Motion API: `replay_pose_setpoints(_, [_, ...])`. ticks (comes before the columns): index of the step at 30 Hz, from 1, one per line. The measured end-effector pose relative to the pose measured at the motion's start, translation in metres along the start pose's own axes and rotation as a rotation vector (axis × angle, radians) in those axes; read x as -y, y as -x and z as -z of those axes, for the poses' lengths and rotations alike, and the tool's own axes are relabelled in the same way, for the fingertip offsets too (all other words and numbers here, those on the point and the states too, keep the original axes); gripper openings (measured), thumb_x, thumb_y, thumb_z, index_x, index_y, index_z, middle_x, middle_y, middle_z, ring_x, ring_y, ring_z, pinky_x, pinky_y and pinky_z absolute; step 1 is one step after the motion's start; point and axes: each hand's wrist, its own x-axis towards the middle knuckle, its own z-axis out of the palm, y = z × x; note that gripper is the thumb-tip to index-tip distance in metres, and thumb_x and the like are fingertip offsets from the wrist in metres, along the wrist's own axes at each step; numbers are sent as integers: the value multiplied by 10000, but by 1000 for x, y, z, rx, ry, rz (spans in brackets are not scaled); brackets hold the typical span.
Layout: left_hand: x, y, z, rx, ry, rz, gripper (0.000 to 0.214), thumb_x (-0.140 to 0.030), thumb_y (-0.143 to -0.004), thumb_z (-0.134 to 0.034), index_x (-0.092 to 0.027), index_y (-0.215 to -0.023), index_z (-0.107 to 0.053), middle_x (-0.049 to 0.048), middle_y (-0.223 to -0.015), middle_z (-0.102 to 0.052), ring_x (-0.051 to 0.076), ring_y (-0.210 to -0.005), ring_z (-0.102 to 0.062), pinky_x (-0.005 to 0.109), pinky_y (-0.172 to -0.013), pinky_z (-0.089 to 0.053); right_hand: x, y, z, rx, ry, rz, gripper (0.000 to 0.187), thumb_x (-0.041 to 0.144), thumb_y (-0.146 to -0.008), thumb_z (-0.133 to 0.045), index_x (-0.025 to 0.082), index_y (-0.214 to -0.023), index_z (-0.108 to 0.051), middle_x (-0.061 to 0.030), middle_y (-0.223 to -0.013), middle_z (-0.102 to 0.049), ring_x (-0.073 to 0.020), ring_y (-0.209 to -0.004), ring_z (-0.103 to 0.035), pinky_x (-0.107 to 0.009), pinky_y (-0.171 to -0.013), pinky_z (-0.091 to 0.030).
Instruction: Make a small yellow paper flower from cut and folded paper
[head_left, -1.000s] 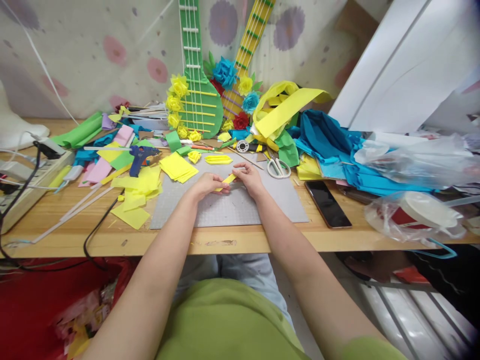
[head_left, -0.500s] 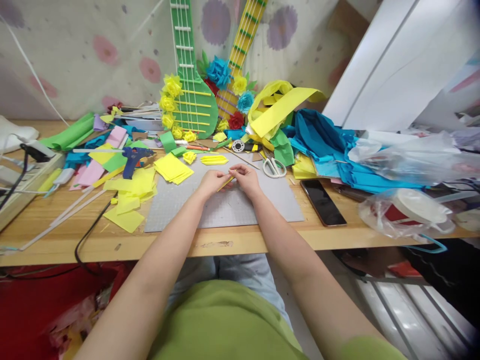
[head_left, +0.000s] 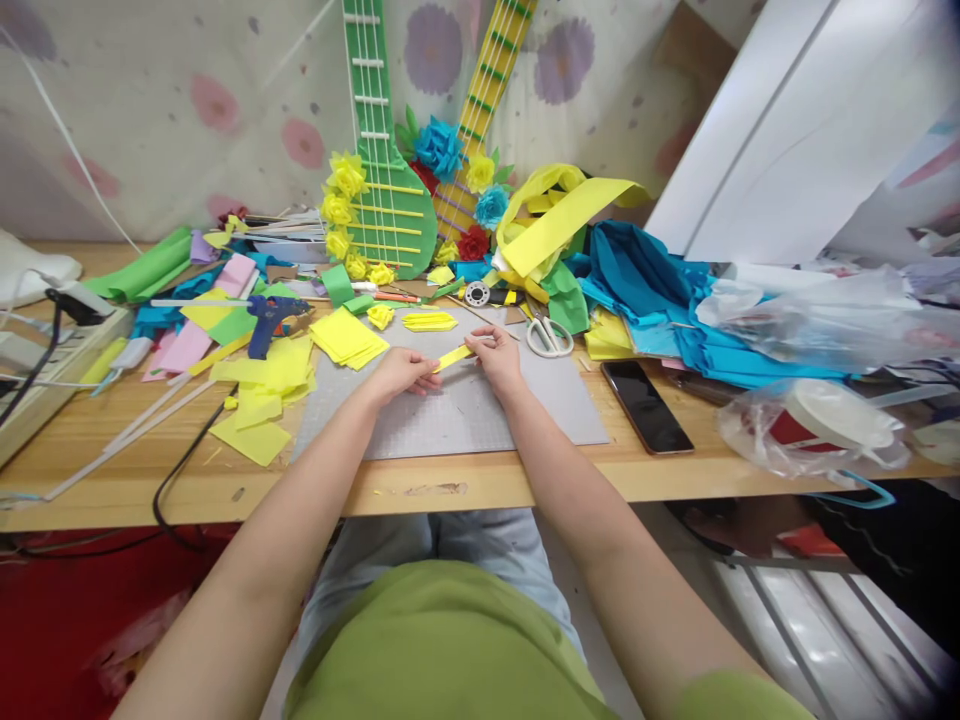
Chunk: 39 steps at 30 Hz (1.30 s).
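A narrow yellow paper strip (head_left: 453,357) stretches between my two hands above the grey cutting mat (head_left: 450,425). My left hand (head_left: 405,374) pinches its near left end, and my right hand (head_left: 493,352) grips the far right end. Just beyond them lies a small stack of pointed yellow paper strips (head_left: 429,322). Left of that are a yellow paper rose (head_left: 380,316) and a pile of yellow paper squares (head_left: 347,337). White-handled scissors (head_left: 550,338) rest on the mat to the right of my right hand.
A blue glue gun (head_left: 266,322) and yellow scraps (head_left: 259,440) lie at left. A phone (head_left: 646,405) is at right, near crumpled blue paper (head_left: 649,270). Green (head_left: 401,215) and yellow (head_left: 487,75) paper-covered instruments lean against the back wall.
My left hand has moved left, away from my right hand. More of the yellow strip now shows between them. My right hand has hardly moved.
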Motion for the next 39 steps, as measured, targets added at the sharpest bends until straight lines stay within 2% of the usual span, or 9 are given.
replay_pose_setpoints(11, [7,-3,14,-114,-224,-57,389,-502,-619,-649,-149,-521,-521,1,-380,-535,98,-353,-504,203,-399,-415,3,0,1,-1,-41,-39,244,303,-603,-658,187,-747,-498,32,-585,-630,-91,-497,-576,-169,-425,-373])
replay_pose_setpoints(16, [1,-4,15,-250,-190,-99,455,-602,-646,-560,-148,-629,-567,58,-617,-655,144,-522,-613,220,-429,-454,-2,-4,3,5,-25,-16,231,323,-598,-653,184,-709,-505,40,-567,-610,-82,-498,-562,-172,-442,-381])
replay_pose_setpoints(18, [-4,-4,8,-202,-168,-151,401,-535,-595,-647,-153,-699,-589,53,-753,-680,150,-595,-636,215,-455,-469,-2,-3,2,30,-7,-15,251,346,-596,-652,186,-724,-507,38,-578,-612,-88,-509,-566,-179,-447,-387])
replay_pose_setpoints(22, [-10,-2,-6,-49,-62,-137,286,-284,-527,-749,-137,-707,-585,37,-675,-668,147,-621,-636,215,-513,-480,1,1,1,47,-3,-33,330,402,-591,-656,194,-788,-493,31,-611,-622,-103,-542,-583,-188,-456,-397])
replay_pose_setpoints(29, [-7,-4,-6,-68,56,-109,279,-231,-535,-739,-122,-737,-580,45,-657,-669,140,-611,-634,239,-561,-491,10,6,5,144,-85,-91,608,364,-524,-725,219,-1006,-384,54,-667,-627,-125,-598,-621,-211,-507,-440])
replay_pose_setpoints(32, [-13,-13,4,-106,-101,-148,373,-310,-549,-732,-148,-863,-612,49,-723,-679,169,-681,-642,258,-579,-493,7,3,7,140,-96,-101,578,294,-501,-727,213,-971,-401,91,-570,-575,-110,-551,-598,-202,-504,-427])
replay_pose_setpoints(35, [-21,-32,16,-425,-417,-291,313,-415,-684,-608,-189,-897,-634,61,-847,-686,192,-806,-632,303,-707,-488,3,-3,11,24,-134,-114,529,276,-506,-709,215,-935,-405,102,-560,-548,-103,-556,-594,-191,-493,-409])
replay_pose_setpoints(37, [-24,-47,22,-559,-638,-371,263,-358,-756,-528,-199,-934,-638,75,-984,-667,222,-956,-594,346,-829,-450,1,-7,14,-34,-153,-127,519,268,-505,-703,216,-923,-401,104,-566,-539,-100,-562,-594,-183,-485,-398])
replay_pose_setpoints(39, [-23,-62,25,-509,-838,-508,292,-279,-777,-495,-190,-1028,-616,83,-1178,-586,236,-1129,-495,354,-941,-382,1,-8,15,-51,-165,-130,514,271,-505,-700,215,-916,-398,105,-563,-532,-96,-559,-588,-178,-481,-390])
